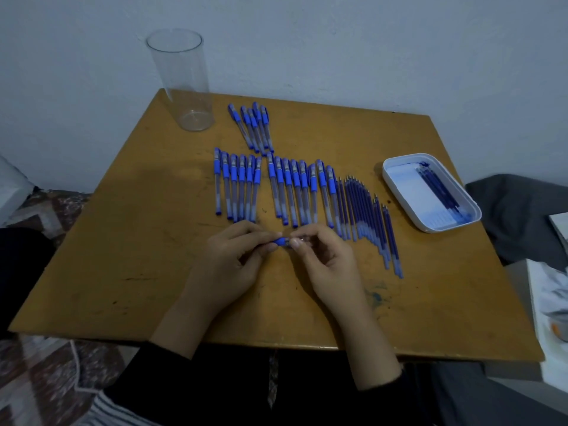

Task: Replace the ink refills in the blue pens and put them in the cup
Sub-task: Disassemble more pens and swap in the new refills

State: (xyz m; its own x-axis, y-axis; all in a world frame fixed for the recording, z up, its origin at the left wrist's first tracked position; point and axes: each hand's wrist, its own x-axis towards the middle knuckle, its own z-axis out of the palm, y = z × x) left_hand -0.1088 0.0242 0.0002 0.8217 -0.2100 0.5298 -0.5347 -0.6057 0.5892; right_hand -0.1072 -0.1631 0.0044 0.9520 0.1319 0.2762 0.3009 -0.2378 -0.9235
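Between my two hands a blue pen [281, 241] lies crosswise just above the table's middle. My left hand [235, 256] grips its left part, fingers curled round the barrel. The fingertips of my right hand [322, 259] pinch its right end. Behind my hands several blue capped pens [236, 187] lie in a row, with a second row [299, 192] to their right and a small bunch [253, 127] further back. Loose blue refills [364, 210] lie side by side right of the pens. A tall clear cup [184, 81] stands empty at the back left corner.
A white tray [402, 192] at the right holds several dark blue refills. The wooden table [123, 256] stands against a pale wall. Grey cloth [519, 216] and papers lie off the right edge. A patterned rug lies on the floor to the left.
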